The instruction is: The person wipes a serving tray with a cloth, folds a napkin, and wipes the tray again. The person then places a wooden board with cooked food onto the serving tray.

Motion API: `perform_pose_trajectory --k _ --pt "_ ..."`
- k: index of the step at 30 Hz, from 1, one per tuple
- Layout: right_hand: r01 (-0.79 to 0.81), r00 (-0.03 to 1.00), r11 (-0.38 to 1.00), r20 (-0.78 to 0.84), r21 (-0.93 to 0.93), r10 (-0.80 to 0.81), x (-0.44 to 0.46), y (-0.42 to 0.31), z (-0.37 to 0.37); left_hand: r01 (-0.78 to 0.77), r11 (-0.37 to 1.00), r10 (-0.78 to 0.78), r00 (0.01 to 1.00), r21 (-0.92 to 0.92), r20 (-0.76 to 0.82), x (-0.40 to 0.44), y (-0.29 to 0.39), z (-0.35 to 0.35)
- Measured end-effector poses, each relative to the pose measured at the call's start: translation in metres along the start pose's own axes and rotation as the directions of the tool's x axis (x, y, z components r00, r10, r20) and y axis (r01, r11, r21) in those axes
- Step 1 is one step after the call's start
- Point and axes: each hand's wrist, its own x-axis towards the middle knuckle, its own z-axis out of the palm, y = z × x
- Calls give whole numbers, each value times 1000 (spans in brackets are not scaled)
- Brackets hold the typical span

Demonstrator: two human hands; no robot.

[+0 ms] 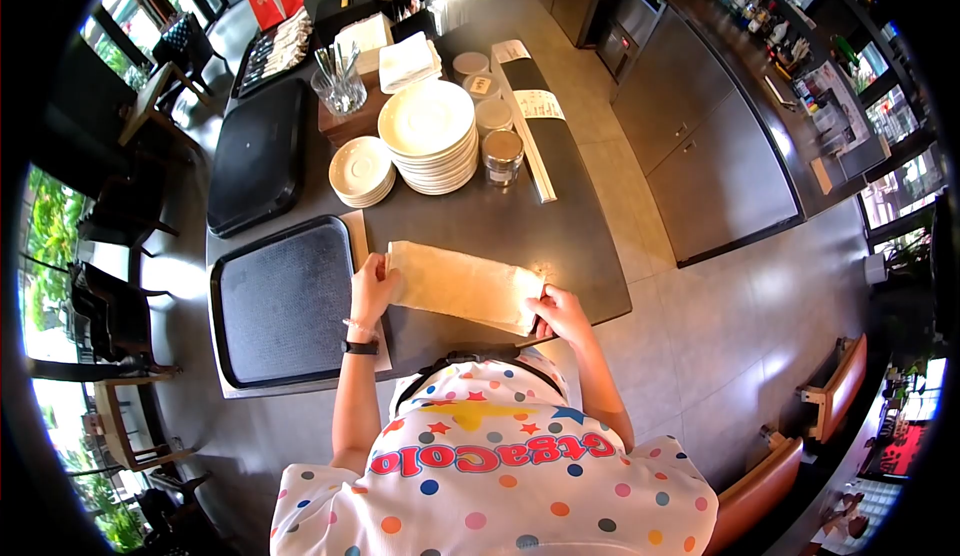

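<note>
A folded cream-coloured cloth is stretched between my two hands, above the front edge of the dark table. My left hand is closed on its left end, with a black band and a bracelet on the wrist. At the cloth's lower right end, my right hand pinches the corner between thumb and fingers. Just left of my left hand lies a black rectangular tray with a brownish sheet partly under its right side.
Behind the cloth stand large stacked plates, small stacked plates, a glass of cutlery and lidded jars. More black trays lie at the left. Long boxes lie at the right. Brown seats stand lower right.
</note>
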Motion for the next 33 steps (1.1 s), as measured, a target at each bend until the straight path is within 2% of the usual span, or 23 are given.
perform_pose_trajectory --k 2,5,7,9,11,12,13,18,20,23,25,26,29,31,32,33 --pt "-5 1000 1000 2 -12 5 1 0 2 -36 969 37 999 -244 2 -1 11 0" --pt "14 1000 999 5 -46 -14 4 4 4 5 931 33 995 -364 98 -12 55 -1" --pt "48 999 998 7 -48 -47 5 7 6 -60 951 115 979 -303 166 -20 78 7" --pt "72 997 997 26 -19 -71 8 11 6 -95 923 204 942 -372 266 -26 99 21" --pt "88 995 996 47 12 -88 7 12 4 -206 897 333 896 -390 294 -31 101 46" --pt "92 994 995 57 30 -93 6 11 4 -290 906 388 859 -309 334 -34 105 54" --pt "96 993 994 67 49 -99 5 11 4 -233 900 383 827 -369 412 -35 108 64" --pt "61 996 998 72 -8 -60 4 13 2 -341 905 424 759 -252 494 -36 103 108" --pt "49 995 997 91 -64 -43 4 17 -1 -356 896 443 747 -264 496 -38 102 117" --pt "77 990 991 108 107 -88 2 24 -5 -317 892 447 723 -322 526 -39 103 116" --pt "120 988 986 80 117 -130 1 21 -3 -290 880 464 696 -377 548 -40 105 113" --pt "139 987 983 66 122 -147 -2 16 -1 -346 846 523 688 -405 504 -40 105 113" --pt "-9 1000 998 -4 68 10 0 3 4 -390 894 438 654 -222 617 -37 106 108" --pt "68 994 998 -83 -8 -68 -2 -7 8 -621 779 612 723 -88 320 -30 103 106" --pt "105 987 993 -120 -48 -110 -3 -9 9 -704 710 693 702 11 164 -26 103 102" --pt "134 968 988 -205 -71 -146 -2 -8 10 -704 710 694 702 9 158 -18 102 97"
